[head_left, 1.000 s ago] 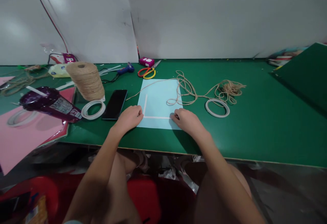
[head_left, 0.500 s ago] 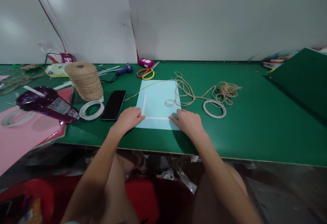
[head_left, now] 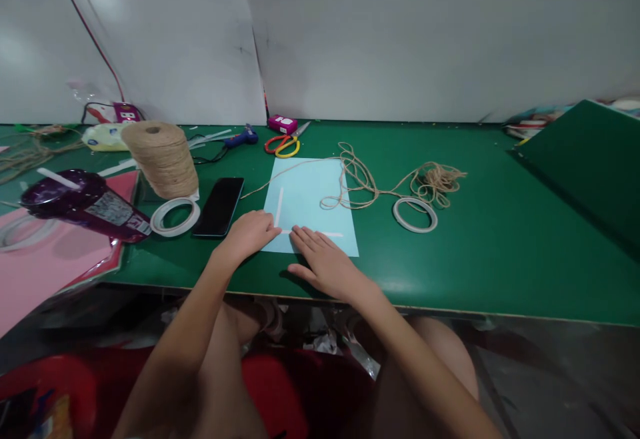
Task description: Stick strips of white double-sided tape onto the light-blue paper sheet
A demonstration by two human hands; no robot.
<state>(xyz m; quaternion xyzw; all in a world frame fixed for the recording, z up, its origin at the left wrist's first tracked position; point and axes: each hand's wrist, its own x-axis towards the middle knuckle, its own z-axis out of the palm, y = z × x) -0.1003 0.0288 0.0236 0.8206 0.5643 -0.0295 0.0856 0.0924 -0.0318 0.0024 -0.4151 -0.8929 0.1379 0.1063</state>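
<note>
A light blue paper sheet [head_left: 315,195] lies on the green table [head_left: 470,259], with two white tape strips [head_left: 279,207] forming an L near its lower left corner. My left hand [head_left: 247,235] rests curled on that corner, fingertips pressed at the strips' joint. My right hand [head_left: 323,262] lies flat with fingers stretched out over the lower strip, just right of the left hand. Loose jute twine [head_left: 365,182] trails across the sheet's upper right corner.
A twine spool [head_left: 160,159], a tape roll [head_left: 175,217] and a black phone [head_left: 219,206] sit left of the sheet. Another tape roll [head_left: 415,214] lies to the right. Scissors [head_left: 283,145] and a glue gun [head_left: 240,137] are behind; a purple cup [head_left: 83,204] lies on pink paper.
My right hand has slid left along the lower tape strip from its right end toward my left hand, and its fingers have flattened out. The left hand has stayed on the corner.
</note>
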